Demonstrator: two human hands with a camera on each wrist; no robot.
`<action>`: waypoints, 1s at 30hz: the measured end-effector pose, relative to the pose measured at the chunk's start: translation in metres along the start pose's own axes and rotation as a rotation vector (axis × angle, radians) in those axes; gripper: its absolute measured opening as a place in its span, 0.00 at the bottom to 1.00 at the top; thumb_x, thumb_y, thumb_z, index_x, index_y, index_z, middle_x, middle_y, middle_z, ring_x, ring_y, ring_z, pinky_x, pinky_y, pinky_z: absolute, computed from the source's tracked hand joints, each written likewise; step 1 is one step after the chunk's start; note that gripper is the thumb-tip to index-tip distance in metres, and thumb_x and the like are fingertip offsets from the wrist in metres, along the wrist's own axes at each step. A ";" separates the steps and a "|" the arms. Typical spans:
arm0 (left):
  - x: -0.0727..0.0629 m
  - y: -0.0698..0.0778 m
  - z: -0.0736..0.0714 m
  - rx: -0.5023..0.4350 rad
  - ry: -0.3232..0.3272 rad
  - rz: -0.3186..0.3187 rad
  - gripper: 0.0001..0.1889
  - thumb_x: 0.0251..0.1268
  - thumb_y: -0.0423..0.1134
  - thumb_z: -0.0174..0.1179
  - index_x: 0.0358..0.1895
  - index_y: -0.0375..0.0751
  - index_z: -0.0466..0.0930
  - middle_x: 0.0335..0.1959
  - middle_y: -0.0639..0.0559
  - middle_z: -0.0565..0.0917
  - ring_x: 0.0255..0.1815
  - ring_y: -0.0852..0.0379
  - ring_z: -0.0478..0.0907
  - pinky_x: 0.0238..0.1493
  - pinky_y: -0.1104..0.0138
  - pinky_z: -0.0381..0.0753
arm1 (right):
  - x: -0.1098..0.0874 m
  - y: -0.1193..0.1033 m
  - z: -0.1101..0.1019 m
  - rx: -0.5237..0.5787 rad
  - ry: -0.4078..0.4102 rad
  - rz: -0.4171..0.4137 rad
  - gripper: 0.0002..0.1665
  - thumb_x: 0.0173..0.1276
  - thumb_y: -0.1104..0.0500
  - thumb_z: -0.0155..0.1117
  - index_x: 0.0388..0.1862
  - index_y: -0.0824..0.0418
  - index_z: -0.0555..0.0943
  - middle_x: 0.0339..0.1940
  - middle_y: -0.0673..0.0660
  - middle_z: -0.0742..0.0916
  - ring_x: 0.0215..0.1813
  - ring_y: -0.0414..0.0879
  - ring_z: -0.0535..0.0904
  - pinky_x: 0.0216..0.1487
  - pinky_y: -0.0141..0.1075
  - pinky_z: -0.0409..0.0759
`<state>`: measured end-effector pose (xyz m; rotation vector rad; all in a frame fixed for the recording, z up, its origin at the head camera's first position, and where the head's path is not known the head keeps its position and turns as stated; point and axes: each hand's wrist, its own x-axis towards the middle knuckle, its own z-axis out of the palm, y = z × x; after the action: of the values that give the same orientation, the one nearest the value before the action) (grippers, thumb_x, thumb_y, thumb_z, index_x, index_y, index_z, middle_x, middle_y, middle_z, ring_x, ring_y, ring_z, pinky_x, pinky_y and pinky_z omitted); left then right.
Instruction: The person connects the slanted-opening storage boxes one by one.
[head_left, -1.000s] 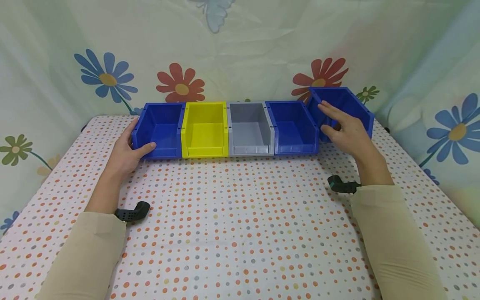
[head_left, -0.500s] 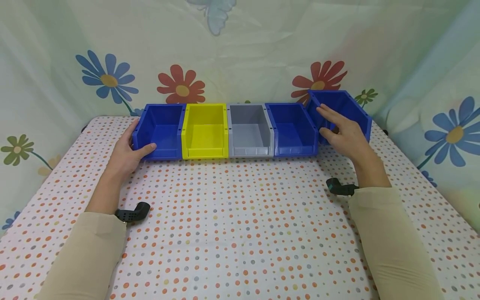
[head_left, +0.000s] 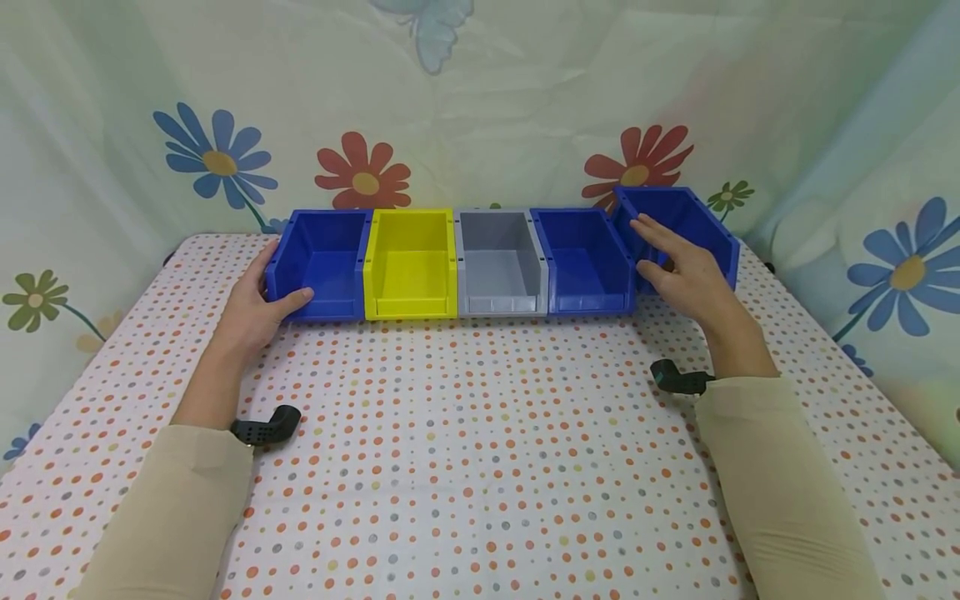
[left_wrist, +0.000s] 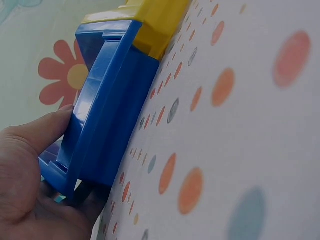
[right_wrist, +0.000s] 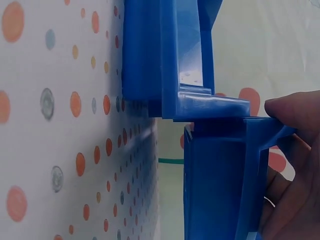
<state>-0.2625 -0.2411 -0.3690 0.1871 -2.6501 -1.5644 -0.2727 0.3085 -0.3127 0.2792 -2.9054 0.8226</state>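
Four open-front storage bins stand side by side in the head view: a blue bin (head_left: 330,310) at the left, a yellow bin (head_left: 411,308), a grey bin (head_left: 502,305) and another blue bin (head_left: 592,302). My left hand (head_left: 251,304) grips the leftmost blue bin, thumb over its low front edge and fingers along the outer side, as the left wrist view confirms. At the row's right end my right hand (head_left: 693,279) holds a further blue bin (head_left: 678,208) by its side wall. In the right wrist view this held bin (right_wrist: 215,185) sits raised above the tablecloth, against its neighbour's rim.
A white tablecloth (head_left: 465,433) with coloured dots covers the table. Behind the bins hangs a pale curtain (head_left: 510,108) printed with flowers. Black wrist cameras stick out inward from the left wrist (head_left: 270,425) and the right wrist (head_left: 678,379).
The right hand and the blue bin it holds have moved slightly down and left, closer to the row. The left hand stays on the leftmost bin.
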 end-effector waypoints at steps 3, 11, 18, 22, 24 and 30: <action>0.000 -0.001 0.000 0.002 -0.001 -0.005 0.49 0.75 0.46 0.63 0.85 0.66 0.35 0.87 0.46 0.44 0.87 0.37 0.43 0.82 0.38 0.52 | 0.000 -0.001 0.001 0.003 -0.005 0.009 0.38 0.83 0.56 0.50 0.86 0.43 0.53 0.88 0.48 0.53 0.85 0.67 0.50 0.76 0.71 0.59; 0.000 -0.001 0.000 0.007 -0.001 0.003 0.49 0.75 0.46 0.62 0.86 0.66 0.34 0.87 0.45 0.44 0.87 0.36 0.43 0.82 0.38 0.52 | -0.001 0.000 0.002 0.002 -0.005 0.000 0.38 0.82 0.57 0.50 0.86 0.44 0.53 0.88 0.49 0.54 0.85 0.68 0.52 0.75 0.71 0.60; 0.001 -0.001 0.000 0.017 0.005 -0.004 0.49 0.75 0.47 0.62 0.86 0.65 0.35 0.87 0.44 0.44 0.86 0.36 0.43 0.82 0.37 0.52 | -0.002 0.003 0.005 -0.023 0.000 -0.015 0.40 0.81 0.58 0.53 0.86 0.46 0.52 0.88 0.50 0.54 0.70 0.65 0.69 0.64 0.62 0.72; 0.000 -0.001 0.000 0.016 0.003 -0.004 0.49 0.75 0.47 0.62 0.86 0.65 0.35 0.87 0.44 0.44 0.86 0.36 0.43 0.82 0.38 0.52 | -0.003 0.003 0.006 -0.044 0.002 -0.023 0.41 0.81 0.58 0.56 0.86 0.47 0.53 0.88 0.51 0.54 0.58 0.62 0.72 0.55 0.55 0.73; 0.000 0.000 0.000 0.014 0.001 -0.001 0.49 0.75 0.47 0.62 0.86 0.66 0.35 0.87 0.44 0.44 0.86 0.36 0.43 0.82 0.38 0.52 | -0.003 0.004 0.007 -0.048 0.006 -0.031 0.41 0.80 0.58 0.57 0.86 0.48 0.53 0.88 0.51 0.55 0.55 0.61 0.73 0.53 0.53 0.73; 0.000 0.000 0.000 0.001 -0.004 -0.009 0.49 0.75 0.48 0.62 0.85 0.66 0.34 0.87 0.45 0.44 0.87 0.36 0.43 0.82 0.38 0.52 | -0.002 0.006 0.008 -0.063 0.005 -0.052 0.42 0.80 0.59 0.59 0.86 0.50 0.54 0.88 0.52 0.55 0.49 0.58 0.74 0.47 0.48 0.72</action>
<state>-0.2621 -0.2409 -0.3690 0.1961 -2.6566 -1.5677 -0.2724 0.3091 -0.3227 0.3449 -2.8998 0.7221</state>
